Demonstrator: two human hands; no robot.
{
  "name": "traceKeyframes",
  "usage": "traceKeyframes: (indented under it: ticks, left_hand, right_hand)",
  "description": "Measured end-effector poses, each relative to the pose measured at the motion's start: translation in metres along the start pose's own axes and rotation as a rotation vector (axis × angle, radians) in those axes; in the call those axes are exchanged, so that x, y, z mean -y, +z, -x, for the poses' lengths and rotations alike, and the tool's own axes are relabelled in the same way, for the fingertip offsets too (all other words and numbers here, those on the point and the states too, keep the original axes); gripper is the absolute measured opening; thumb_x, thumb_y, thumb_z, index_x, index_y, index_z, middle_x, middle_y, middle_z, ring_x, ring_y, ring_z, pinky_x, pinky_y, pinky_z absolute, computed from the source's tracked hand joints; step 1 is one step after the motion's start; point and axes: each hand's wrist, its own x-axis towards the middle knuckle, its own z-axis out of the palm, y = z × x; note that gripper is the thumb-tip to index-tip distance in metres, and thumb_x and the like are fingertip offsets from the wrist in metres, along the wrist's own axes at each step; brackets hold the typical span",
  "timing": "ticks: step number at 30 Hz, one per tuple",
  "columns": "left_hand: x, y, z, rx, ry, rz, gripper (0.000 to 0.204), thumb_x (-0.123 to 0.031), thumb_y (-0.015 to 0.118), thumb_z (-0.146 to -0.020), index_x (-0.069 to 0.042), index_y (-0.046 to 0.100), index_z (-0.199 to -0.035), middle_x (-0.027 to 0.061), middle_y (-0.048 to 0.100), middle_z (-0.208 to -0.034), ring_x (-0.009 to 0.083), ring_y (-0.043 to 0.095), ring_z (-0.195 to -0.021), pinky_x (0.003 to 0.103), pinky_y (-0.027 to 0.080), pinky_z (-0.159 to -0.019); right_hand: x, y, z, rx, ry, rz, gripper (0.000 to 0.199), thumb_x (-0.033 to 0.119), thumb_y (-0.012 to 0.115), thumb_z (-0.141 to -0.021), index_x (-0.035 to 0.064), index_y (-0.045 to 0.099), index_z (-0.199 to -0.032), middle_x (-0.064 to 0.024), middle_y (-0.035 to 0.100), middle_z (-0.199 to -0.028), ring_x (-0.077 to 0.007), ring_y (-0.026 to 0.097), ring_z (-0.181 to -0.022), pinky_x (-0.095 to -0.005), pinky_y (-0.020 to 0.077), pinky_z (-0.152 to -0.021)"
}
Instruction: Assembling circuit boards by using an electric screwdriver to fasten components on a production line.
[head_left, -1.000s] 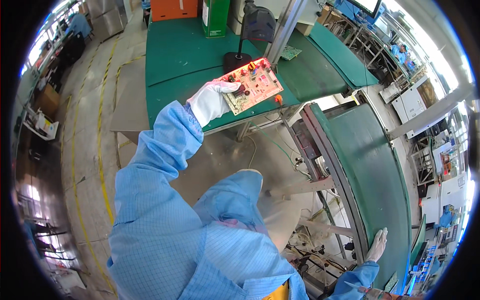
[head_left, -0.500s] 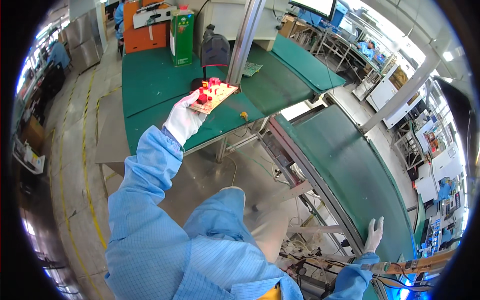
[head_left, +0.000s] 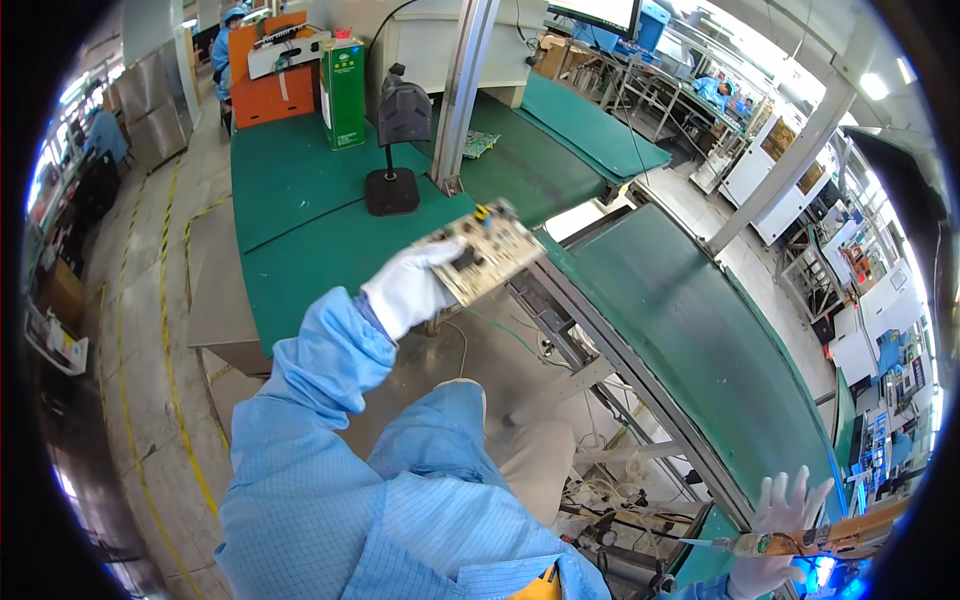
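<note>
My left hand [head_left: 408, 290], in a white glove, grips a tan circuit board [head_left: 492, 258] by its left edge. Dark, yellow and blue parts stand on the board's upper side. It hangs in the air past the front edge of the green worktop [head_left: 310, 250], tilted. Behind it a dark device on a black stand [head_left: 392, 190] stands on that worktop. At the lower right my gloved right hand [head_left: 790, 510] has its fingers spread and holds nothing. A wooden bar [head_left: 850, 532] with wires crosses in front of part of this hand.
A green conveyor [head_left: 690, 320] runs down the right side. Another board [head_left: 480, 144] lies on the far belt, beyond a metal post [head_left: 462, 95]. A green can [head_left: 343, 95] and an orange box [head_left: 270, 95] stand at the back left. Cables [head_left: 610, 500] hang below.
The board has moved right and nearer with my left hand, out of the red light by the stand. My right hand has come nearer along the conveyor, its fingers now spread wider.
</note>
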Motion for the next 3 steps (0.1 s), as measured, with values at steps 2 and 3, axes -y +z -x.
traceKeyframes:
  ticks: [2, 3]
  left_hand:
    - [0.023, 0.013, 0.000, -0.006, -0.032, -0.066, 0.050, -0.010, 0.058, -0.093, -0.011, 0.042, -0.140, 0.0148, 0.052, -0.136, 0.0333, 0.054, -0.123, 0.053, 0.046, -0.101]
    - [0.033, 0.024, 0.003, -0.016, -0.064, -0.076, 0.053, -0.010, 0.061, -0.092, -0.016, 0.042, -0.141, 0.0132, 0.052, -0.137, 0.0342, 0.053, -0.124, 0.054, 0.046, -0.102]
  right_hand:
    - [-0.010, 0.024, 0.010, -0.238, 0.055, 0.172, 0.125, 0.076, 0.064, -0.069, 0.0081, 0.004, -0.154, -0.0221, 0.025, -0.153, -0.0324, 0.049, -0.121, -0.0450, 0.0365, -0.109]
    - [-0.009, 0.025, 0.012, -0.241, 0.054, 0.174, 0.125, 0.076, 0.064, -0.069, 0.0081, 0.004, -0.154, -0.0221, 0.025, -0.153, -0.0324, 0.049, -0.121, -0.0450, 0.0365, -0.109]
